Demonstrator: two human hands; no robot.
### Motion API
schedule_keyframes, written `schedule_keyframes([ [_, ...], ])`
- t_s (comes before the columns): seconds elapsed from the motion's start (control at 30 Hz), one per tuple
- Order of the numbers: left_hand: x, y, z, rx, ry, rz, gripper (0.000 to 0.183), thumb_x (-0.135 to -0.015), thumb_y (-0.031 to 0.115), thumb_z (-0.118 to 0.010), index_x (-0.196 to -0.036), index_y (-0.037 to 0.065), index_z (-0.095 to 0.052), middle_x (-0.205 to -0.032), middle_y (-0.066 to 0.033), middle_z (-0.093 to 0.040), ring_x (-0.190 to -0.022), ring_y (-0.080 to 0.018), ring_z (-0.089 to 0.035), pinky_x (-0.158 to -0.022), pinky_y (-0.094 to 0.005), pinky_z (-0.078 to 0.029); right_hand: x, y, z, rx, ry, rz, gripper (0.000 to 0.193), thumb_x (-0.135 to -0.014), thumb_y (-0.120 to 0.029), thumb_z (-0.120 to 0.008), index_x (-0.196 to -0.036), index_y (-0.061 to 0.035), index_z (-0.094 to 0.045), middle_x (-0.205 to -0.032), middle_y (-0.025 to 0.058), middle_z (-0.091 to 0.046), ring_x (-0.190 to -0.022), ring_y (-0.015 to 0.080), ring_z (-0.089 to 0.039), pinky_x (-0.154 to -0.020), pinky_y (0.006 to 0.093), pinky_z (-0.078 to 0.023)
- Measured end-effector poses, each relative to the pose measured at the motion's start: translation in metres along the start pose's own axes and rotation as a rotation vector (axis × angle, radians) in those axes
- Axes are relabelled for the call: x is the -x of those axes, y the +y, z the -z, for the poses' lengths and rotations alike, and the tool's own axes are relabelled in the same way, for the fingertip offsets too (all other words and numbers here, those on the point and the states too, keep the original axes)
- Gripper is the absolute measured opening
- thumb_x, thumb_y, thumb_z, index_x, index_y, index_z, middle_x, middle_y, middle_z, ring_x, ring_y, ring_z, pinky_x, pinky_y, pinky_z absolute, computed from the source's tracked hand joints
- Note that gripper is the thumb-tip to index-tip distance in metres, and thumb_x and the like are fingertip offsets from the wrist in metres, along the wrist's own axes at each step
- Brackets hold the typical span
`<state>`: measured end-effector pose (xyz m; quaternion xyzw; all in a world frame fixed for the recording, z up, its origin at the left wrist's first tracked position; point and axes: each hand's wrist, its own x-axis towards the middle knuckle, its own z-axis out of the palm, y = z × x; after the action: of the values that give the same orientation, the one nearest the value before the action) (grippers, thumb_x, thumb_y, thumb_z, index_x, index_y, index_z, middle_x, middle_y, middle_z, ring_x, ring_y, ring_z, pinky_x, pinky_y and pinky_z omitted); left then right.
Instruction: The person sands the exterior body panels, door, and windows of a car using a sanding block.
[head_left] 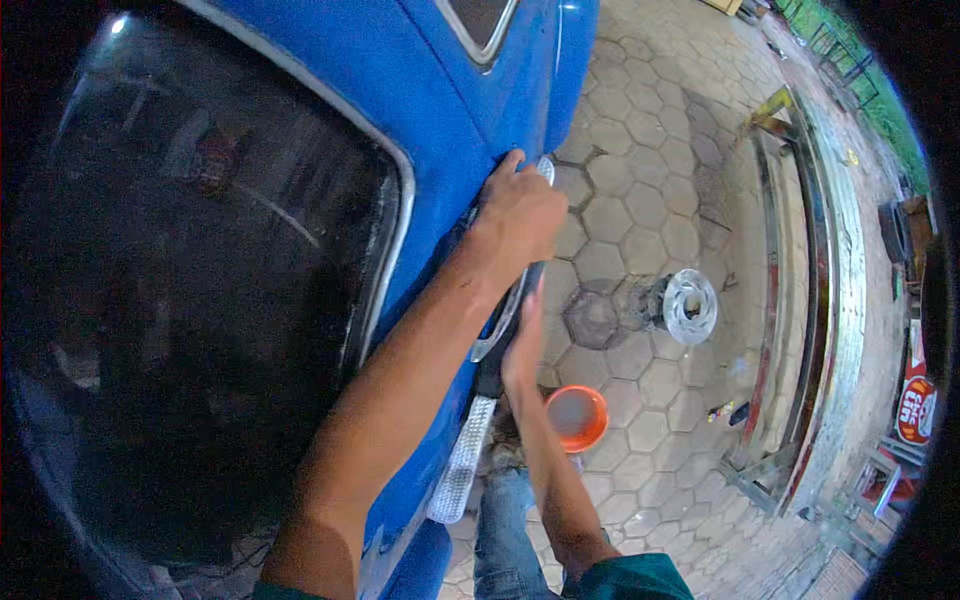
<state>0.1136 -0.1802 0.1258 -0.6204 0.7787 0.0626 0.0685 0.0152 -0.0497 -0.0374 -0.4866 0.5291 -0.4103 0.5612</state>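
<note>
A blue car [440,130] with a dark window [220,280] fills the left side. My left hand [520,210] lies over the car's right edge, its fingers curled; what is under them is hidden. Lower down, my right hand [525,335] rests along the outer side of the same edge, fingers stretched upward and partly hidden. Between my hands and the car runs a curved, shiny chrome-like trim piece [490,345] beside a dark part. A pale, textured lens-like strip [464,460] sits below it, and the end of a similar strip [546,170] shows beside my left hand.
An orange bucket [603,420] holding cloudy liquid stands near my legs [505,540]. Farther right, a round silvery stool-like object [690,307] is on the hexagonal paving [635,205]. A long, worn wooden bench-like structure [850,290] lines the right, with clutter beyond.
</note>
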Motion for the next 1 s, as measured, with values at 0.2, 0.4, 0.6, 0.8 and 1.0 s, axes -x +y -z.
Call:
schedule_keyframes([
  [0.2,-0.006,-0.003,-0.023,0.09,-0.057,0.031,0.013,-0.069,0.01,-0.068,-0.08,0.009,-0.075,-0.088,-0.0126,-0.072,-0.097,-0.0308,-0.064,-0.096,-0.0405,-0.044,0.107,0.081,0.01,-0.176,-0.025,-0.472,0.065,-0.103,-0.04,-0.041,-0.151,0.001,-0.025,-0.156,0.0168,-0.03,-0.144,0.0265,-0.028,-0.117,0.0334,-0.02],
  [0.4,-0.007,-0.003,-0.009,0.114,-0.117,0.035,0.017,-0.071,0.008,-0.069,-0.087,0.008,-0.075,-0.09,-0.0127,-0.071,-0.102,-0.0322,-0.063,-0.092,-0.0425,-0.049,0.086,0.064,0.002,-0.156,0.043,-0.469,0.068,-0.098,-0.032,-0.056,-0.151,-0.0002,-0.027,-0.152,0.0212,-0.034,-0.139,0.0272,-0.036,-0.114,0.0336,-0.025],
  [0.6,-0.005,-0.002,-0.003,0.232,-0.254,0.039,0.026,-0.073,0.0,-0.067,-0.097,0.006,-0.072,-0.098,-0.0142,-0.07,-0.101,-0.031,-0.063,-0.088,-0.041,-0.051,0.097,0.008,-0.002,-0.175,-0.001,-0.211,0.075,-0.094,-0.031,-0.062,-0.154,-0.0065,-0.023,-0.151,0.018,-0.036,-0.136,0.0257,-0.037,-0.112,0.0351,-0.028],
  [0.8,-0.011,0.003,-0.008,0.35,-0.134,-0.032,0.026,-0.075,-0.003,-0.064,-0.098,0.006,-0.073,-0.101,-0.0194,-0.07,-0.097,-0.0349,-0.068,-0.085,-0.043,-0.054,0.057,0.075,0.01,-0.073,0.077,-0.448,0.079,-0.092,-0.04,-0.064,-0.152,-0.0069,-0.025,-0.138,0.0207,-0.051,-0.123,0.0286,-0.051,-0.105,0.0353,-0.037],
  [1.0,-0.002,-0.012,-0.02,0.337,-0.251,0.011,0.028,-0.077,-0.002,-0.061,-0.101,0.006,-0.072,-0.099,-0.0142,-0.068,-0.099,-0.0315,-0.061,-0.088,-0.041,-0.049,0.14,0.029,-0.003,0.018,0.01,-0.21,0.079,-0.094,-0.039,-0.062,-0.153,-0.0048,-0.021,-0.131,0.0242,-0.054,-0.118,0.0304,-0.055,-0.102,0.0363,-0.04],
])
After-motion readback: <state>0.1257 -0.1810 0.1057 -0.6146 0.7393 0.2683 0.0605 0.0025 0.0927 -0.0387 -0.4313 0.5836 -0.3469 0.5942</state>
